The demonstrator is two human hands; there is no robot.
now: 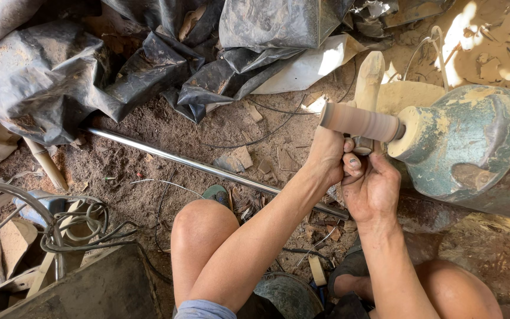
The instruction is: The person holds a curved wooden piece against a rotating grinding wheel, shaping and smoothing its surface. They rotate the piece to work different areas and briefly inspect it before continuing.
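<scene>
Both hands were closed together just under a pale wooden cylinder (361, 122). The left hand (326, 155) had its fingers curled up against the underside of the cylinder, while the right hand (371, 188) was wrapped around a small tool (362, 143) whose tip met the wood from below; what kind of tool it was could not be told, since the fingers hid most of it.

That cylinder was smooth, tan and blurred as if spinning, and it jutted out sideways to the left from the dusty nose of a worn green machine body (473, 147) at the right of the view. A flat, pale wooden upright (368, 80) stood just behind the cylinder, near its free end.

A long shiny metal rod (208, 168) lay slantwise across the dirt floor (178, 130), passing beneath the forearms towards the machine. Crumpled black plastic sheeting (90, 65) was heaped along the top of the view, with wood chips and thin wires scattered on the ground below it. A tangle of grey cable (75, 227) sat at the lower left beside a dark flat board (95, 289). The person's bare left knee (202, 227) rose between that clutter and the arms, and the right knee (461, 292) showed at the lower right. Nothing lay between the hands and the cylinder.
</scene>
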